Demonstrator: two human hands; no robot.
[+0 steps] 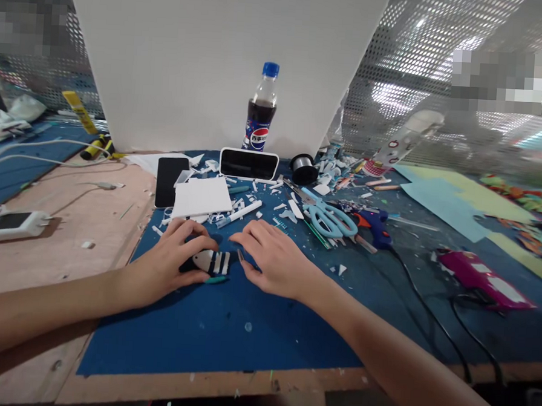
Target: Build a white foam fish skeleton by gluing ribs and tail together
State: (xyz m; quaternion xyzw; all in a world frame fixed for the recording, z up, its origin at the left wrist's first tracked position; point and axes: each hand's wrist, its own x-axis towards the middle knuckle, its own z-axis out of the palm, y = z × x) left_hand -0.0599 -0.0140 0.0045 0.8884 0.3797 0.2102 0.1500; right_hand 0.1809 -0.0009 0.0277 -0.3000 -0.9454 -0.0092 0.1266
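Observation:
My left hand (180, 253) is closed around a small black-and-white striped piece (211, 261), pressing it down on the blue mat. The piece looks fish-shaped, with a rounded white front and white bars; my fingers cover part of it. A thin teal strip (215, 279) lies by my left thumb. Just to the right, my right hand (272, 257) has its fingers curled toward the thumb. A small shiny tip (240, 255) shows between them; what it belongs to is hidden. The right fingertips are a short gap from the striped piece.
Behind the hands lie white foam scraps, a white block (202, 196), a dark phone (171, 179) and a propped white-framed phone (249, 164). A cola bottle (260, 114) stands behind. At right are blue scissors (329, 218), a glue gun (375, 228) and a magenta corded device (482, 279).

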